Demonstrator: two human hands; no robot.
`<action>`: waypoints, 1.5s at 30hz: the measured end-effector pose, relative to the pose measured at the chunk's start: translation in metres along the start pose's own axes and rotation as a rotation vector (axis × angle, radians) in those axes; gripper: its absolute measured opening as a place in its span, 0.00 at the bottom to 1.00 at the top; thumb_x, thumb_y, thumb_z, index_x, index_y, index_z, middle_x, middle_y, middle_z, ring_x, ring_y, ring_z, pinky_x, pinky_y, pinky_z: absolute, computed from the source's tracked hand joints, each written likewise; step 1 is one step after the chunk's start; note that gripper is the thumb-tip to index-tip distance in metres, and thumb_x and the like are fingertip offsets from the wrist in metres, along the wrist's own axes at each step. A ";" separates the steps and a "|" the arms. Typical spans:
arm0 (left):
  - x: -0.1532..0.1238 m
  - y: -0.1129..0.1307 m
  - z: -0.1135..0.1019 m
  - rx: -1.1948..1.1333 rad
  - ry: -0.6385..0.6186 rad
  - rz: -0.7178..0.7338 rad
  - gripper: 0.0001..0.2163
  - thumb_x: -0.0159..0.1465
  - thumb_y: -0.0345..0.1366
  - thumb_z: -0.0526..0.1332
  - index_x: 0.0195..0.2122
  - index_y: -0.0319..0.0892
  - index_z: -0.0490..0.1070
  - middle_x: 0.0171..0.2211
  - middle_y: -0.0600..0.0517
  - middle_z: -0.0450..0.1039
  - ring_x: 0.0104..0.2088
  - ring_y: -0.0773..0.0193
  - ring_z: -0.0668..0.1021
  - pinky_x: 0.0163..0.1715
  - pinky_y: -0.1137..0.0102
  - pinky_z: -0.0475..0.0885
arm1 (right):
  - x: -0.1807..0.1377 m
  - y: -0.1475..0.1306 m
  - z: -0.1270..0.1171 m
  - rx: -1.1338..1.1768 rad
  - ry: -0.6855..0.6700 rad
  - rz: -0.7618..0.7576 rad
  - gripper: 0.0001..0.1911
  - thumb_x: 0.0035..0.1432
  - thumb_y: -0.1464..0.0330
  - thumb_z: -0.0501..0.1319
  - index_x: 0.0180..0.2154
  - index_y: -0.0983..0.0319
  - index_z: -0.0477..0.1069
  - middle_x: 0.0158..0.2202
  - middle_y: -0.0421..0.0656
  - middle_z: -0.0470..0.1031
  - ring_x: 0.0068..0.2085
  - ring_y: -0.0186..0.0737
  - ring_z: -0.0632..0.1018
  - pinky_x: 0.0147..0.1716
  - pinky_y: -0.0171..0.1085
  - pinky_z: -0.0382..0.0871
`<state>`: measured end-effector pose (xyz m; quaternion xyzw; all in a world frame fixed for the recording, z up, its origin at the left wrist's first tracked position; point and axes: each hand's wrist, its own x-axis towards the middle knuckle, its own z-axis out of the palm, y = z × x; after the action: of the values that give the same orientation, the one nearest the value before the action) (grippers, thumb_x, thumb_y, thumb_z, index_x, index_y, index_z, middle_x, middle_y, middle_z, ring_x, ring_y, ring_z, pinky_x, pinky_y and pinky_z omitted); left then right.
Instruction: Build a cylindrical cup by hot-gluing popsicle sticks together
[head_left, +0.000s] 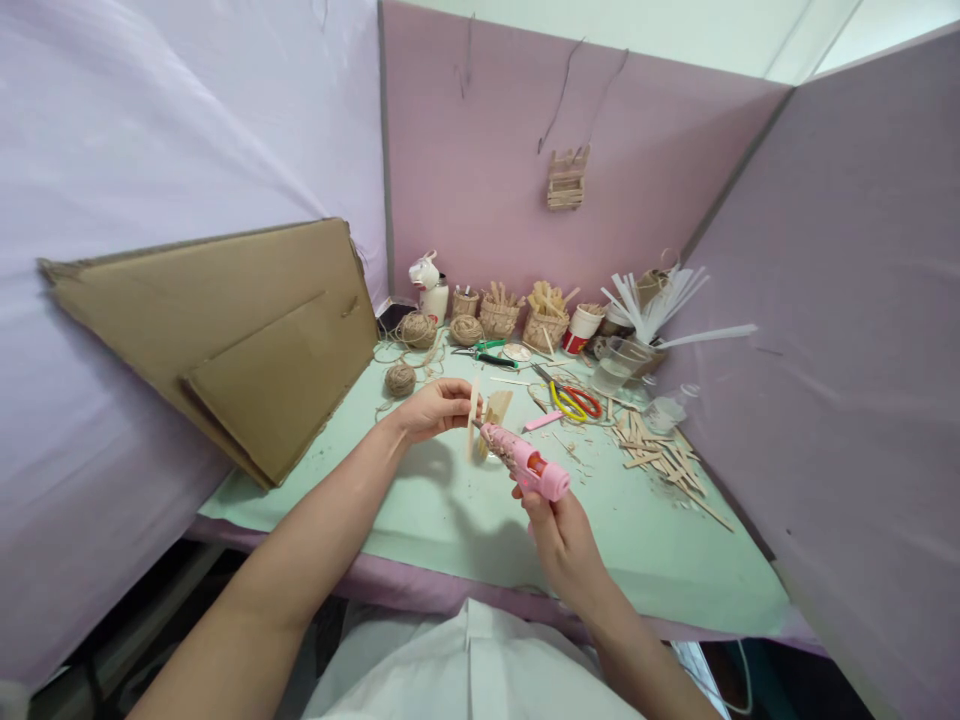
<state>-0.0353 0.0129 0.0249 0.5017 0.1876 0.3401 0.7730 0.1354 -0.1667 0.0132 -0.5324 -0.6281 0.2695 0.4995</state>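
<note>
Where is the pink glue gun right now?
Near the middle of the head view, the glue gun is in the right hand, its tip close to the wooden pieces in the left hand.

The right hand (561, 535) partly hides the glue gun (517, 455); bottom edge crops the shirt (465, 675).

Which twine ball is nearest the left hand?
The front twine ball, just beyond the left hand; the other two twine balls sit farther back.

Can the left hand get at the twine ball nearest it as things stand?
Probably not without letting go: the left hand holds a pale wooden strip. Otherwise the way looks free; the twine ball lies close by, nothing visible between.
</note>
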 end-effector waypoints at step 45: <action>-0.010 -0.001 0.018 0.201 -0.170 -0.013 0.13 0.47 0.36 0.74 0.31 0.36 0.77 0.29 0.48 0.78 0.29 0.64 0.80 0.34 0.69 0.74 | 0.020 0.029 -0.113 -1.091 -0.187 0.351 0.14 0.57 0.59 0.59 0.38 0.63 0.72 0.42 0.52 0.74 0.44 0.53 0.75 0.35 0.41 0.63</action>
<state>-0.0304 -0.0058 0.0312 0.6024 0.1578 0.2708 0.7341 0.2514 -0.1613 0.0348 -0.7828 -0.6199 0.0315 0.0432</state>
